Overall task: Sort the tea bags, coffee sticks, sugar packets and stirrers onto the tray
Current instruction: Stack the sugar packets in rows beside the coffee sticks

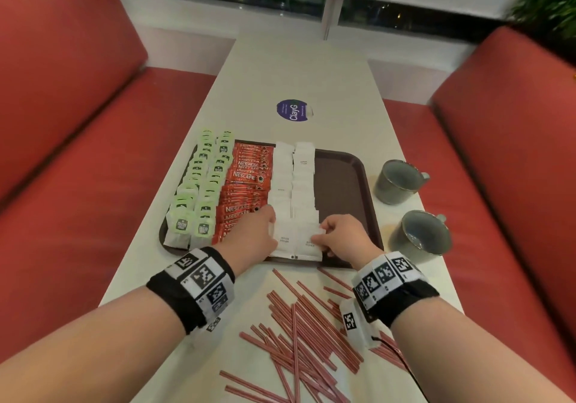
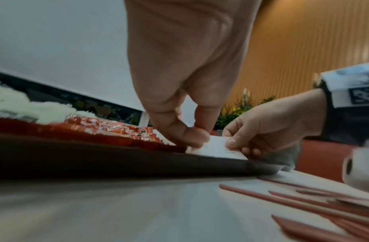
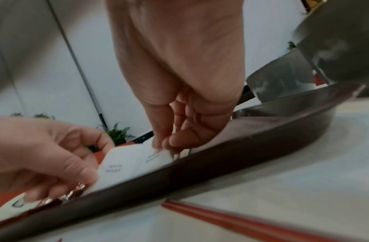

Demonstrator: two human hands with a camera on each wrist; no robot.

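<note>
Sugar packets [image 1: 293,184]: laid in two overlapping columns down the middle of the tray [image 1: 343,184], from far edge to near edge. Individual count not possible; the packets overlap too closely. The two nearest packets sit at the tray's near rim and are being handled.

Left hand [image 1: 252,236]: thumb and fingers pinch the left edge of the nearest left packet, as the left wrist view shows. Right hand [image 1: 341,237]: fingertips curled, pinching the right edge of the nearest right packet.

Coffee sticks [image 1: 246,190]: one red band, just left of the sugar, fanned over each other; uncountable. Tea bags [image 1: 199,190]: two columns at the tray's left side, green tags showing, overhanging the left rim; roughly ten or more per column, exact figure not determinable.

Stirrers [image 1: 305,324]: a loose crossed heap on the table [image 1: 296,69] near the tray's front edge, none on the tray. Several dozen by appearance; not countable.

Assessment: three of four categories appear placed. The bare strip at the tray's right side remains, presumably for the stirrers. Sugar alignment seems in its final stage.

Two grey mugs [image 1: 402,181] stand on the table right of the tray. One round purple sticker [image 1: 294,110] lies beyond it.
</note>
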